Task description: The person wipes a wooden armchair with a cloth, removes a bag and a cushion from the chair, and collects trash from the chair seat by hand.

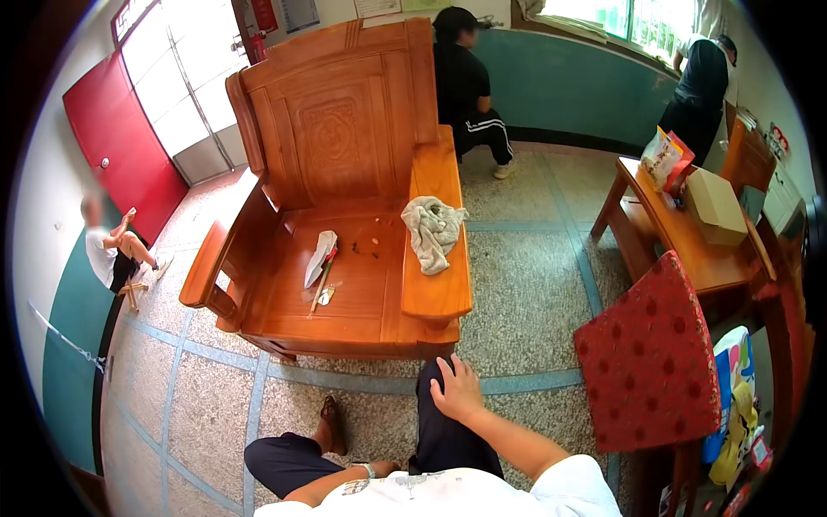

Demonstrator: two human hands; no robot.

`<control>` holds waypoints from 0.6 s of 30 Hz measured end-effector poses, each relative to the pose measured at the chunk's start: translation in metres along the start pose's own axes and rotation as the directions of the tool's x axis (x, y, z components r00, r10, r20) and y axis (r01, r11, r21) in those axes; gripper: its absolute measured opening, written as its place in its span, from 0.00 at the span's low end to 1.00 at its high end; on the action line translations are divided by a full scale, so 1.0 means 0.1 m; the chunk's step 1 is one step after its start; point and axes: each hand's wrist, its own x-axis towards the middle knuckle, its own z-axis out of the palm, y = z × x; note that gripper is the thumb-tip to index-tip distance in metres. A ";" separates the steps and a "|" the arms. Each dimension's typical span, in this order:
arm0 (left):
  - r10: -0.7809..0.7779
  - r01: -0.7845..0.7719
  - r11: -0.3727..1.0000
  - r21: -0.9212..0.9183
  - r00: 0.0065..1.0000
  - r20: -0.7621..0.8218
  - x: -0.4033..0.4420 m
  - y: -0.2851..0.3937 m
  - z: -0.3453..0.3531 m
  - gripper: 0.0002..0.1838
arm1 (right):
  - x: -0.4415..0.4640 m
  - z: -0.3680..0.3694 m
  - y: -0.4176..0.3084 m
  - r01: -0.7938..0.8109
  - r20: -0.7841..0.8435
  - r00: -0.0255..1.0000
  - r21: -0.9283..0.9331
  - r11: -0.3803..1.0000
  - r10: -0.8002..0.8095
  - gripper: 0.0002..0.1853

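Observation:
My right hand [458,389] lies on my right knee, fingers stretched out and holding nothing. My left hand [385,468] is low between my thighs, below a bracelet on the wrist; its fingers are mostly hidden. Just ahead of my knees stands a carved wooden armchair [332,138]. A crumpled greyish cloth [432,231] is draped over its right armrest [438,297]. On the seat are a white crumpled wrapper or tissue [320,258], a thin stick [320,289], a small pale scrap [326,295] and several small dark and orange bits.
A red-covered seat cushion or stool [650,358] is at my right, beside a wooden table [633,177] bearing a cardboard box [715,207] and snack bags [665,159]. One person [461,95] sits behind the armchair, another [702,86] stands by the window, a third [108,246] sits at left.

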 end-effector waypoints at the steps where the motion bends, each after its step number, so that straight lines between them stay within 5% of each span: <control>1: -0.034 0.033 0.999 -0.017 0.998 -0.058 -0.08 0.13 -0.05 0.22 | 0.01 0.02 -0.01 -0.009 0.004 1.000 0.004 1.000 0.009 0.29; 4: -0.253 0.232 0.960 -0.156 0.959 -0.127 -0.27 0.45 -0.24 0.21 | 0.00 0.07 -0.05 -0.025 0.001 1.000 0.037 0.999 0.025 0.29; 12: -0.227 0.228 0.972 -0.059 0.973 0.033 -0.33 0.33 -0.31 0.21 | -0.02 0.05 0.00 -0.047 0.006 0.999 0.015 0.999 0.047 0.29; 15: -0.350 0.347 0.936 -0.066 0.935 -0.055 -0.29 0.44 -0.39 0.21 | -0.02 0.00 0.03 -0.040 -0.004 0.999 0.013 0.999 0.040 0.29; 18: -0.312 0.300 0.950 -0.090 0.933 -0.178 -0.30 0.57 -0.44 0.20 | -0.04 -0.02 0.04 -0.053 -0.006 0.999 0.041 0.998 0.054 0.28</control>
